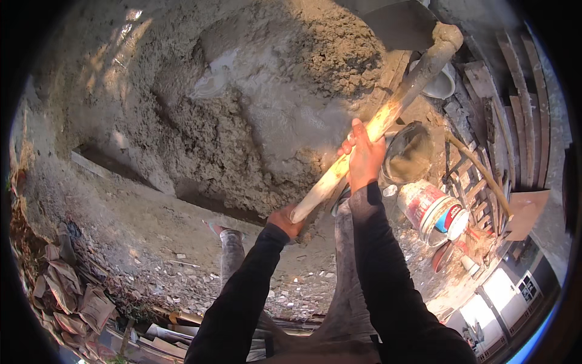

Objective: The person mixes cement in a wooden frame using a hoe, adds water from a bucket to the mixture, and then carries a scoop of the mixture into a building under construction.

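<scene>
The hoe (388,112) runs on a slant from lower left to upper right, its blade at the top over the mortar heap (260,115). The left hand (285,221) is wrapped around the handle's butt end; the right hand (365,158) is closed round it midway up. Rough concrete ground lies in sunlight and shadow. Right of the handle stand a pan (409,151), a paint tin (433,212) and planks (515,115); crumpled sacks (66,291) lie at lower left

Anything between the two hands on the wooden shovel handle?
Only bare wooden shovel handle lies between the left hand at its end and the right hand higher up, as the head view shows.
</scene>
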Demonstrator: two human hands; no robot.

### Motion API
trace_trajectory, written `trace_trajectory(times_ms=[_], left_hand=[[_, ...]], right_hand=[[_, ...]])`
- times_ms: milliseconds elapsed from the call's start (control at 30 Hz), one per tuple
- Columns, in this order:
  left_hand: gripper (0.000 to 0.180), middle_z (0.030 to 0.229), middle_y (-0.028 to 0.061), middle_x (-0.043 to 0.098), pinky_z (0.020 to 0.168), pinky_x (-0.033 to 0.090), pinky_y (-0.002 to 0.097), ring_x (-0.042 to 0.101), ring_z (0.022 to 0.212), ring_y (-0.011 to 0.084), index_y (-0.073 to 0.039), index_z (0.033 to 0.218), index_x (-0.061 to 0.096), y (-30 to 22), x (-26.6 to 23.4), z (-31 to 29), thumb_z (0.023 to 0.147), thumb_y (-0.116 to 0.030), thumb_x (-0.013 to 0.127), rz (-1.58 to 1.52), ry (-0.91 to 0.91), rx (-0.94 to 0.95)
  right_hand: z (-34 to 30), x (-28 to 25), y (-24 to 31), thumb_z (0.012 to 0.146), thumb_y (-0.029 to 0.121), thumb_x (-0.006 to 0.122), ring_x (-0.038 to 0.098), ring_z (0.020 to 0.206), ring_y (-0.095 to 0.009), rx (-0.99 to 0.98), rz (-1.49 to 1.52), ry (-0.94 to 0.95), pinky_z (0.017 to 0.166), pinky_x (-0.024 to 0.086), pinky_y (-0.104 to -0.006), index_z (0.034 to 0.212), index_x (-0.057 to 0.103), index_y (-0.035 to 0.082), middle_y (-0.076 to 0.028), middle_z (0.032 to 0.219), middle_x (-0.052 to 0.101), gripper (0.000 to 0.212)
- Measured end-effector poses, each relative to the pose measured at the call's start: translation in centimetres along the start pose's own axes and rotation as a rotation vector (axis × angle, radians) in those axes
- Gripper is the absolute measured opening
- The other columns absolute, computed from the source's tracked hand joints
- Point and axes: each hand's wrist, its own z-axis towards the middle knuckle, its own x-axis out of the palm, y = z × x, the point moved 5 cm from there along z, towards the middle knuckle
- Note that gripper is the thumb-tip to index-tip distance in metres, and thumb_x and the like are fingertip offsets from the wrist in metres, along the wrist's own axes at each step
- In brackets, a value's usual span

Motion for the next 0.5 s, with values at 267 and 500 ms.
trace_trajectory(times_ms=[267, 500], left_hand=[[0.032, 0.090, 0.0210, 0.068, 0.076, 0.053, 0.0461, 0.065, 0.087, 0.0402, -0.008, 0.101, 0.066, 5.1, -12.8, -2.9, 0.076, -0.028, 0.069, 0.179, -0.088, -0.199], [0.030, 0.082, 0.0187, 0.068, 0.072, 0.053, 0.0440, 0.067, 0.079, 0.0374, -0.007, 0.097, 0.069, 9.7, -6.3, -16.3, 0.074, -0.026, 0.074, -0.088, -0.324, -0.346]], right_hand=[[4.5, 7.7, -15.3, 0.086, 0.013, 0.058, 0.049, 0.050, -0.016, 0.435, 0.035, -0.021, 0.047, 0.044, -0.0339, 0.090, 0.052, 0.002, -0.004, 0.067, 0.050, 0.013], [-8.8, 10.9, -17.6, 0.083, 0.010, 0.061, 0.049, 0.045, -0.015, 0.477, -0.120, 0.243, 0.041, 0.044, -0.0321, 0.100, 0.047, 0.000, -0.005, 0.065, 0.049, 0.024]])
